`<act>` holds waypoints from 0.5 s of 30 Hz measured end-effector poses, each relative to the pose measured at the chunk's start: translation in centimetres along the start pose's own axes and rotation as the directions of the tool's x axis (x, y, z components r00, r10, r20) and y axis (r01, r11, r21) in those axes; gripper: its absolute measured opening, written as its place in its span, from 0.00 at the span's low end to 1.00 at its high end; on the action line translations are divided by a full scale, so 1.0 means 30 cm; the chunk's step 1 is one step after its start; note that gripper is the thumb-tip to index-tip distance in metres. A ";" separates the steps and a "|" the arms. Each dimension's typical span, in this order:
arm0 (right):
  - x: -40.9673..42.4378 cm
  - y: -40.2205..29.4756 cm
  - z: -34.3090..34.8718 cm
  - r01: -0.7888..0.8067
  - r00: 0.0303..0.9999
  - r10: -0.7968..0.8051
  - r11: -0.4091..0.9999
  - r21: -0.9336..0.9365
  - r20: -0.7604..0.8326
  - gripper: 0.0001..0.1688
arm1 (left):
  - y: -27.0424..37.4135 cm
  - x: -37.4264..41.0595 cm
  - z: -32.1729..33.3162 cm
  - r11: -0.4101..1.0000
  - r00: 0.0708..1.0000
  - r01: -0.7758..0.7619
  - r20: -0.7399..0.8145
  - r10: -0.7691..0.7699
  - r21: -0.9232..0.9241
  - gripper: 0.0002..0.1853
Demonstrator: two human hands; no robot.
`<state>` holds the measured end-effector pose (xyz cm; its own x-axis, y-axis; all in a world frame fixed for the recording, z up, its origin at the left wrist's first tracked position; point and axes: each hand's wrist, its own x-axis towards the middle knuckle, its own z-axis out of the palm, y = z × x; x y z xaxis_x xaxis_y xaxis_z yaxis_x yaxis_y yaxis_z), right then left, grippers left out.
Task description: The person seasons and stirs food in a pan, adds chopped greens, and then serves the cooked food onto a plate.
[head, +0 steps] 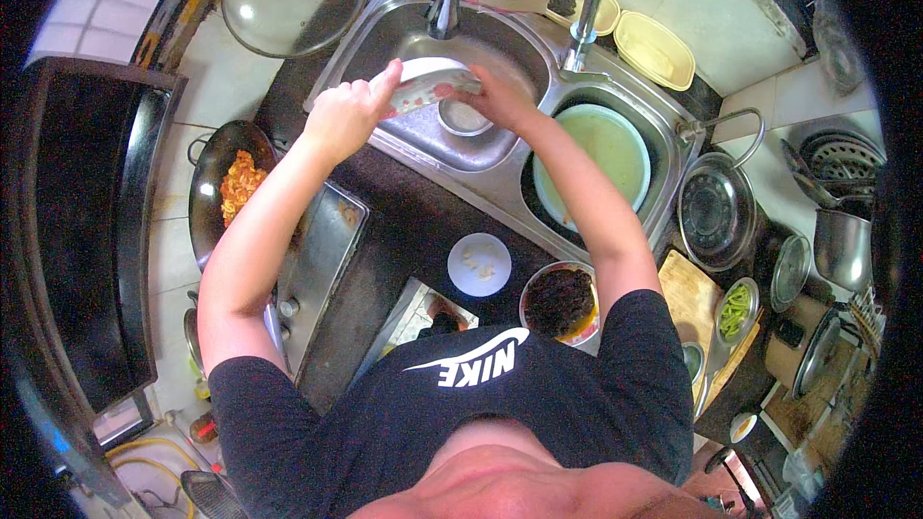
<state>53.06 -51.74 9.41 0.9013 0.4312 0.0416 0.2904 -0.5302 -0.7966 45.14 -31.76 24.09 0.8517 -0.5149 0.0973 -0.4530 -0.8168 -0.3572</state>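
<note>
A white bowl with a red floral pattern (425, 86) is held tilted over the left basin of the stainless steel double sink (440, 148). My left hand (353, 112) grips its left side, thumb at the rim. On the right side, my right hand (501, 101) holds it by the edge. Beneath the bowl, a small round metal dish (465, 117) stands in the basin, partly hidden. A chrome faucet (443, 14) hangs just above the bowl. In the right basin sits a pale green basin (638, 151) of cloudy greenish liquid. What the tilted bowl contains is hidden.
A wok (205, 231) with reddish-orange food stands on the gas stove (324, 252) at left. On the dark counter are a white bowl (479, 288) with pale pieces and a bowl of dark food (559, 303). A cutting board (685, 281) lies at right beside a dish of green vegetables (737, 311).
</note>
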 end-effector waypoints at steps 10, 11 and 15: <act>-0.114 -0.117 -0.268 0.446 0.762 -0.578 0.796 -0.410 -0.294 0.09 | -0.013 -0.011 -0.147 0.959 0.882 -0.232 -0.381 0.278 0.162 0.29; -0.118 -0.130 -0.302 0.459 0.698 -0.607 0.786 -0.415 -0.379 0.09 | -0.013 -0.002 -0.165 0.955 0.875 -0.233 -0.390 0.287 0.181 0.28; -0.101 -0.115 -0.307 0.379 0.826 -0.529 0.777 -0.503 -0.196 0.16 | -0.044 0.048 -0.099 0.975 0.921 -0.211 -0.321 0.220 0.063 0.30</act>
<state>52.29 -57.93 17.58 0.6533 0.4938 0.5739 0.7286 -0.6160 -0.2995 46.18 -32.21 27.47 0.6006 -0.7374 0.3090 -0.6048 -0.6718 -0.4277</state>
